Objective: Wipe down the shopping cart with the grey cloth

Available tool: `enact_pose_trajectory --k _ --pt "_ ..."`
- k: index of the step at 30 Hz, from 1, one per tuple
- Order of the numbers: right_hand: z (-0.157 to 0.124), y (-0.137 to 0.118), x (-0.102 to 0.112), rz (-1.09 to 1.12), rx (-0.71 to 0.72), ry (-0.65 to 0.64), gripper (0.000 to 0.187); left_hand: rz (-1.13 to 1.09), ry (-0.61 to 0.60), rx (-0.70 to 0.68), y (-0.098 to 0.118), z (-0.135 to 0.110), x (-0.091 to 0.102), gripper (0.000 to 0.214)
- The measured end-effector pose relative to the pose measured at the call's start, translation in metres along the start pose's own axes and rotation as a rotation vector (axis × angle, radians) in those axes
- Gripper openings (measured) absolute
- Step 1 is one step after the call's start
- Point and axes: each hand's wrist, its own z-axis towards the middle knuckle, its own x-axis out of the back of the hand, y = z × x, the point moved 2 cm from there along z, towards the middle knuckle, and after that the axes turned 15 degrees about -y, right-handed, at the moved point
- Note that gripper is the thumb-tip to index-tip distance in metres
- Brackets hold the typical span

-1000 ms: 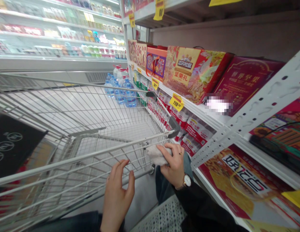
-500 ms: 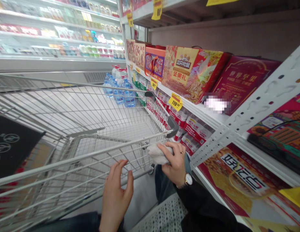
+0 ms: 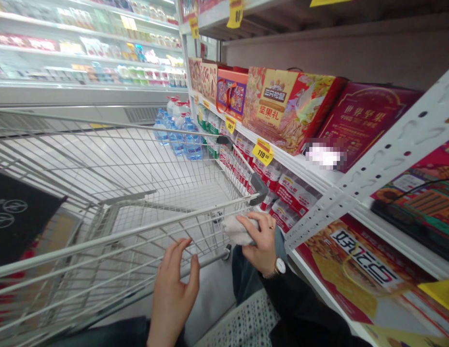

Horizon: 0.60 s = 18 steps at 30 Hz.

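Note:
A wire shopping cart (image 3: 137, 214) stretches across the left and middle of the view. My right hand (image 3: 259, 241), with a ring and a wristwatch (image 3: 280, 265), is closed on a whitish cloth (image 3: 238, 229) near the cart's front corner. The cloth lies against the side wires there, just below the grey corner bumper (image 3: 259, 188). To the left, my left hand (image 3: 176, 284) is raised beside the cart's side, thumb and fingers apart with nothing between them. Whether its fingertips touch the wires I cannot tell.
Gift boxes (image 3: 278, 108) line the white shelf on the right, above red-wrapped bottle packs (image 3: 291, 193). A perforated shelf post (image 3: 376, 144) rises close by. Large water bottles (image 3: 181, 137) stand on the floor ahead, before a refrigerated display (image 3: 83, 53). A black item (image 3: 21, 212) sits at far left.
Almost nothing differs. My right hand and the cloth have shifted very slightly along the cart's wires; my left hand stays in place.

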Motion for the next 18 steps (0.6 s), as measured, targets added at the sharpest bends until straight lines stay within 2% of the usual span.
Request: enact_pose_trajectory --k 5,13,18 --pt "-0.016 0.012 -0.018 -0.016 0.074 -0.064 0.070 -0.002 -0.007 0.006 0.001 0.001 0.001 0.036" --pt "-0.002 0.014 0.008 -0.029 0.036 0.060 0.070 -0.001 0.003 -0.005 -0.001 -0.001 0.000 0.036" --pt "-0.015 0.023 -0.008 -0.019 0.035 -0.020 0.071 -0.010 -0.005 0.003 -0.001 0.000 0.000 0.035"
